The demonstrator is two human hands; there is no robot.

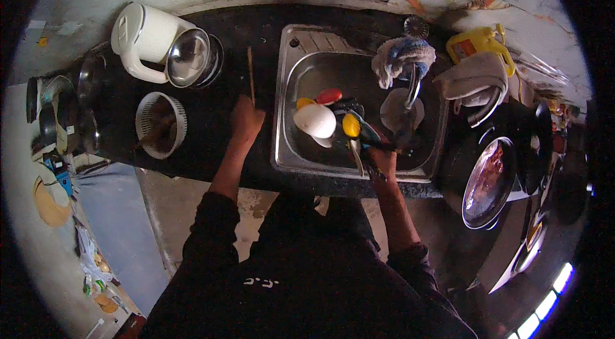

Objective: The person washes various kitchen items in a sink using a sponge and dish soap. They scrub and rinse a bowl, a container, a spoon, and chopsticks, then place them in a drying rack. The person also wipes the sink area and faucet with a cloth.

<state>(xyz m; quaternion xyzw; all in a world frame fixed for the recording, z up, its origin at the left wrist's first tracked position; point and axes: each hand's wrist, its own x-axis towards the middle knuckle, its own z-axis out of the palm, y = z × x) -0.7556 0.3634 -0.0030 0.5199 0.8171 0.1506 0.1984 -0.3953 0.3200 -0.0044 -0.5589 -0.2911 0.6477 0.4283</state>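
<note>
My left hand [247, 120] is over the dark counter left of the sink, closed around a thin wooden stick [250, 70] that points towards the wall. My right hand [383, 161] is at the near edge of the steel sink [283, 146], among dark-handled utensils; its fingers are partly hidden and what it grips cannot be told. In the sink basin lie a white rounded bowl or cup [315, 121], a red item [329, 96], a yellow item [351, 125] and a spoon-like metal utensil [356, 156]. A pale round dish [401, 110] sits below the faucet [413, 86].
A cloth [403, 58] hangs over the faucet. Left stand a white kettle [153, 34], a steel bowl [189, 58] and a white slotted basket [182, 122]. Right are a yellow container [473, 43], a draped cloth [475, 77] and a pan [487, 185] with shiny contents.
</note>
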